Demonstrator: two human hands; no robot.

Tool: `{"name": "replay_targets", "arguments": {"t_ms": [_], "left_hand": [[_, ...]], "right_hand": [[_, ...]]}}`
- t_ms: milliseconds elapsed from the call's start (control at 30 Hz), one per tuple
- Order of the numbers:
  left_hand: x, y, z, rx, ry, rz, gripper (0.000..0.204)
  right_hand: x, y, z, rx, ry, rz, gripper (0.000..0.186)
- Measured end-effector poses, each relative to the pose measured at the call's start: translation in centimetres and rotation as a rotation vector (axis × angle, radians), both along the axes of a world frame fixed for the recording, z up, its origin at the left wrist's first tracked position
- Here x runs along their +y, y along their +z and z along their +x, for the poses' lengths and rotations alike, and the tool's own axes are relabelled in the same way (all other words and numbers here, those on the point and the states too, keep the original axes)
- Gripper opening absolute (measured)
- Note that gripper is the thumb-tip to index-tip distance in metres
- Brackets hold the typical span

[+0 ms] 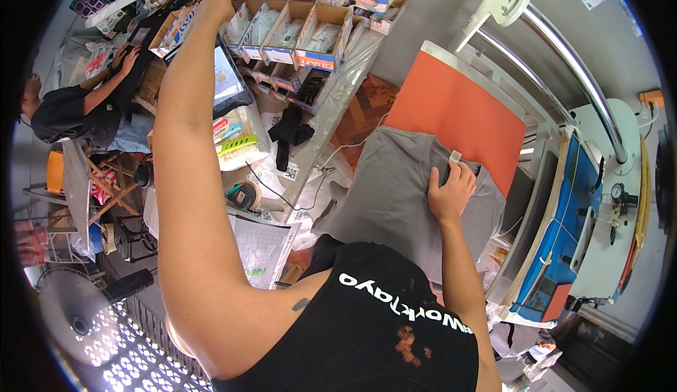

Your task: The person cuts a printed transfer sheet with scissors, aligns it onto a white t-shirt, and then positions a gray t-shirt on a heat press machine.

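A grey T-shirt [395, 180] lies over the lower part of an orange flat board [458, 99]. My right hand [452, 191] rests on the shirt by its collar, fingers laid on the fabric with the thumb apart. Just beyond the fingertips a small white neck tag [455, 156] sticks up. Far to the upper left, my outstretched left arm ends with my left hand [216, 8] among rows of open cardboard bins [324, 36]. The bins hold packets that look like clear plastic. Its fingers are mostly hidden there, so any item in them cannot be made out.
Below the bins are a tablet [229, 82], a black cloth [288, 137], a lime-green cutter [237, 144] and a tape measure [242, 196]. A press machine with a chrome bar [582, 75] stands at right. Another person [77, 110] sits at far left; a fan [79, 321] is below.
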State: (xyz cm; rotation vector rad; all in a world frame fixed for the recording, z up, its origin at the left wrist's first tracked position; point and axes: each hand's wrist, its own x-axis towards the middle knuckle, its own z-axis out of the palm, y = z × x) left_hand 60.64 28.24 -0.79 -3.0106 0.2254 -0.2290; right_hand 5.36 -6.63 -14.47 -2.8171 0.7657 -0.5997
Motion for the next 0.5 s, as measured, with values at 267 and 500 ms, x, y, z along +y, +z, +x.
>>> {"name": "replay_targets", "arguments": {"t_ms": [267, 500], "left_hand": [[-3.6, 4.5, -7.9, 0.05, -0.113, -0.583, 0.029], [-13.8, -3.5, -35.6, 0.804, -0.859, -1.067, 0.012]], "right_hand": [[0.0, 0.3, -0.3, -0.156, 0.067, 0.091, 0.044], [5.9, 7.8, 2.3, -0.309, 0.362, 0.609, 0.029]]}}
